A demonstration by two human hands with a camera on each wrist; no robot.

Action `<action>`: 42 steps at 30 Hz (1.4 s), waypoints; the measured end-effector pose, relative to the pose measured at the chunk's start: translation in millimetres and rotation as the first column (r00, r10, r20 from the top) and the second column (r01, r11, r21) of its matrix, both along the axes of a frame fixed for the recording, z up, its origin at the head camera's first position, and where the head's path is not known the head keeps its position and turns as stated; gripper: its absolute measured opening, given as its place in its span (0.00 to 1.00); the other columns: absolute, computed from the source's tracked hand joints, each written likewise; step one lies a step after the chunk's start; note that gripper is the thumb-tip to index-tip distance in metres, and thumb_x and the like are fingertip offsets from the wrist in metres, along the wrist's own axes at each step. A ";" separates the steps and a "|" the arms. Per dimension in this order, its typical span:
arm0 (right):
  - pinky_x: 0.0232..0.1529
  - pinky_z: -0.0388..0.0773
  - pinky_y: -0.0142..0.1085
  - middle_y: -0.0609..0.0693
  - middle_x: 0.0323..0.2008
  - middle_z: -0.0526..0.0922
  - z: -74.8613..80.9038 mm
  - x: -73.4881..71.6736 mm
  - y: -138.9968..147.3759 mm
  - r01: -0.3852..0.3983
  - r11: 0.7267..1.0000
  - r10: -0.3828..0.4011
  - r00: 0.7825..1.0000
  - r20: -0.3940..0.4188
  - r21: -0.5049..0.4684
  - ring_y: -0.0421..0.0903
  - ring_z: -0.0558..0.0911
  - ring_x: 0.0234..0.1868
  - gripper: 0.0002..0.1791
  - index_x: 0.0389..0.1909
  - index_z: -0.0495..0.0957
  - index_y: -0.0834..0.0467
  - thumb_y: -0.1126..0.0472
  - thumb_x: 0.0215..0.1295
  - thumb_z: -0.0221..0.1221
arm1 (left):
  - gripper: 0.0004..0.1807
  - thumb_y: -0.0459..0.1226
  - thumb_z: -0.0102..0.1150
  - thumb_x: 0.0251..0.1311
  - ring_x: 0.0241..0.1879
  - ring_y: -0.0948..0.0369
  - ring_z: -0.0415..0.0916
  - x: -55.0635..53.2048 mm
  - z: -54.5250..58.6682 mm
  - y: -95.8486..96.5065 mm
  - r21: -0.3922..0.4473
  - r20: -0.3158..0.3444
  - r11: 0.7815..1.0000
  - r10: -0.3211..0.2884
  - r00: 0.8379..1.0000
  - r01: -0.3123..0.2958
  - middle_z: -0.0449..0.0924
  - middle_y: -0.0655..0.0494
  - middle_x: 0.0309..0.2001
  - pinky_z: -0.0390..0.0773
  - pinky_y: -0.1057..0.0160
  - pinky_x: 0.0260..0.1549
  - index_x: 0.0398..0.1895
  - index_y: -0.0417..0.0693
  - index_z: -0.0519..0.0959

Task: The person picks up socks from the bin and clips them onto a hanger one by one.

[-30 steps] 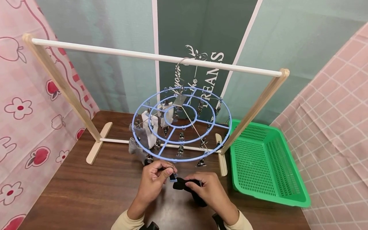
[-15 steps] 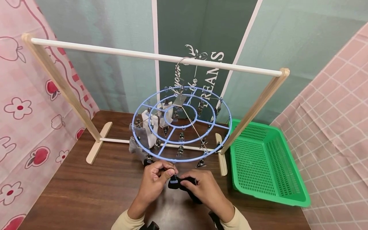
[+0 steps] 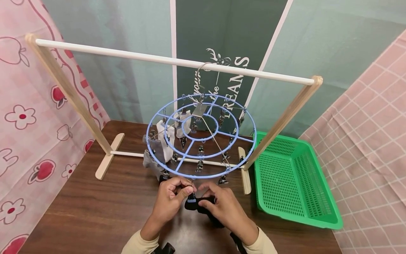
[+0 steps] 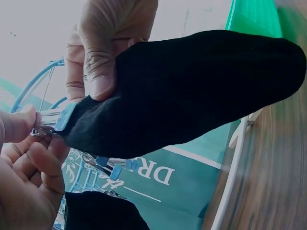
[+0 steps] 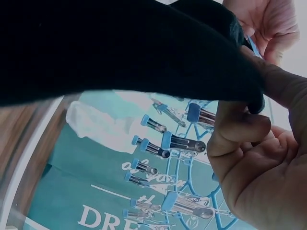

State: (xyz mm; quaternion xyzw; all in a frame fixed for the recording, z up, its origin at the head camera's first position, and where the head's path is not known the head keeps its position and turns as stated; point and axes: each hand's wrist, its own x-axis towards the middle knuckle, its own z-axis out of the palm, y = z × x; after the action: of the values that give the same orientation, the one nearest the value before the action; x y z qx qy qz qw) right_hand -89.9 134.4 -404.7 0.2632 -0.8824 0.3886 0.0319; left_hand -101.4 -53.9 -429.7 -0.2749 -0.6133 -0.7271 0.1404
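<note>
My left hand (image 3: pixel 169 201) pinches a metal clip (image 4: pixel 52 119) with blue tips, below the front rim of the round blue hanger (image 3: pixel 187 175). The clip's tips sit on the edge of a black sock (image 4: pixel 192 91). My right hand (image 3: pixel 227 209) holds that sock close beside the clip, thumb flat on the fabric in the left wrist view. From there the sock stretches out to the right of that view. A second black sock (image 4: pixel 103 211) hangs lower down, mostly hidden behind my left hand in the head view.
The hanger hooks over the white bar (image 3: pixel 127 53) of a wooden stand. White socks (image 3: pixel 166 141) and grey socks (image 3: pixel 153 162) hang on its left side, with several bare clips (image 3: pixel 200 165) elsewhere. A green basket (image 3: pixel 317 197) stands at the right on the brown table (image 3: pixel 79 211).
My right hand has brought the black sock left and up to the clip, which now overlaps its edge. Its index finger has since lifted slightly. The left hand has stayed in place.
</note>
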 end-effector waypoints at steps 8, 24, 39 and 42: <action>0.26 0.71 0.29 0.39 0.26 0.84 1.5 -2.1 -1.8 0.014 0.999 -0.011 0.998 -0.059 0.039 0.31 0.74 0.24 0.27 0.52 0.73 0.57 0.63 0.51 0.72 | 0.06 0.21 0.62 0.54 0.29 0.63 0.79 1.0 1.9 -3.2 -0.074 0.092 0.997 0.018 0.996 -0.011 0.83 0.46 0.27 0.79 0.68 0.25 0.27 0.39 0.79; 0.32 0.76 0.32 0.38 0.25 0.84 5.1 -5.5 -1.2 -0.094 0.987 0.112 0.984 -0.142 0.130 0.34 0.81 0.30 0.34 0.57 0.65 0.54 0.61 0.51 0.72 | 0.06 0.21 0.62 0.53 0.26 0.65 0.77 1.4 2.8 -4.7 -0.076 0.079 0.997 -0.002 0.997 0.008 0.82 0.44 0.26 0.77 0.68 0.22 0.27 0.37 0.79; 0.34 0.78 0.31 0.40 0.27 0.85 5.5 -7.9 -2.7 -0.146 0.981 0.164 0.976 -0.144 0.128 0.34 0.82 0.32 0.34 0.59 0.65 0.55 0.60 0.53 0.70 | 0.05 0.22 0.62 0.54 0.23 0.70 0.71 2.5 2.2 -7.0 -0.122 0.091 0.992 0.007 0.996 0.004 0.80 0.46 0.25 0.72 0.69 0.15 0.28 0.38 0.80; 0.34 0.78 0.31 0.40 0.27 0.85 4.1 -8.3 -2.9 -0.148 0.983 0.165 0.974 -0.158 0.111 0.34 0.82 0.32 0.34 0.58 0.65 0.55 0.62 0.53 0.70 | 0.04 0.22 0.62 0.54 0.22 0.70 0.72 2.6 2.0 -7.3 -0.132 0.086 0.991 0.005 0.996 0.006 0.81 0.46 0.26 0.72 0.68 0.15 0.29 0.37 0.80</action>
State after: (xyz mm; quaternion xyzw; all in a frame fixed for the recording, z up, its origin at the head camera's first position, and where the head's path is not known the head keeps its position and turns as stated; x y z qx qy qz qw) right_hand -98.2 131.5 -400.6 0.3647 -0.8712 0.3228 0.0617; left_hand -98.7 -61.2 -427.7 -0.2522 -0.6655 -0.6960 0.0950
